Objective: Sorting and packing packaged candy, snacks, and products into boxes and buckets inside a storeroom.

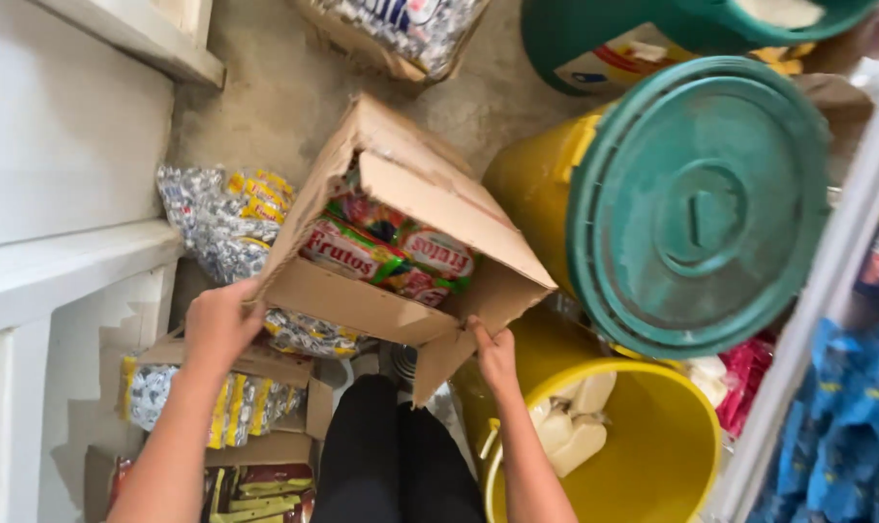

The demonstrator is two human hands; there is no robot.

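Cardboard box (pixel 362 300) sits between both hands: left hand (pixel 218 324) and right hand (pixel 494 356) grip its edges.

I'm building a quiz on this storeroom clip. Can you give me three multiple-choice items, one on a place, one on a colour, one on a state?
1. Where is the open yellow bucket?
A. at the person's right
B. on the white shelf
C. inside the cardboard box

2. What colour is the round lid on the tall yellow drum?
A. red
B. teal green
C. black

3. How is the cardboard box?
A. taped shut
B. crushed flat
C. open, flaps up

Answers: 1 A, it stands by the right hand. 2 B, the lid shows green. 3 C, snack packets show inside, and the left hand grips its edge.
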